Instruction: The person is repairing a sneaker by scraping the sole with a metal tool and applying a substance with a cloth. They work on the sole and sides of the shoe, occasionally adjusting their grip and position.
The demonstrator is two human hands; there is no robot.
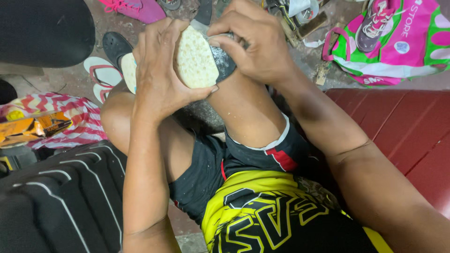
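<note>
My left hand grips a shoe held sole-up over my raised knees, its cream, speckled sole facing the camera. The thumb wraps under the sole's near edge. My right hand is closed around a dark knife whose blade lies against the far edge of the sole, next to the shoe's grey side. Both hands touch the shoe.
A black ribbed case sits at lower left, a red bench on the right. On the floor lie a pink shoe, flip-flops, a striped bag, a pink-green bag holding a sneaker, and wooden scraps.
</note>
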